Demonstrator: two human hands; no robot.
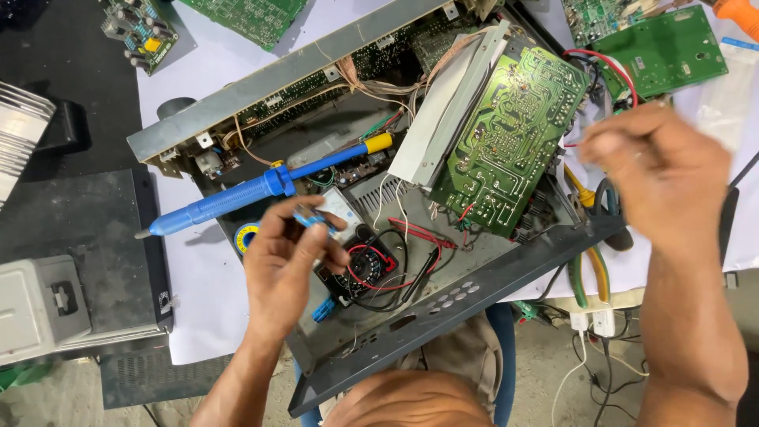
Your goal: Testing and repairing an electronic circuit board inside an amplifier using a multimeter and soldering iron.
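My left hand (286, 265) hovers over the open metal chassis (474, 296) and pinches a small blue part (307, 215) between thumb and fingers. Just below it lies a black multimeter (365, 267) with red and black leads. A blue desoldering pump (253, 188) with a yellow tip rests across the chassis, above that hand. My right hand (664, 170) is blurred, its fingers drawn together at the right edge of the tilted green circuit board (510, 130), by a red wire (605, 59). Whether it grips anything is unclear.
A white metal plate (447, 107) leans beside the tilted board. More green boards (664, 51) lie at the top right and top left. Pliers (589, 273) with green and yellow handles lie under my right wrist. A black and grey box (75, 277) stands at the left.
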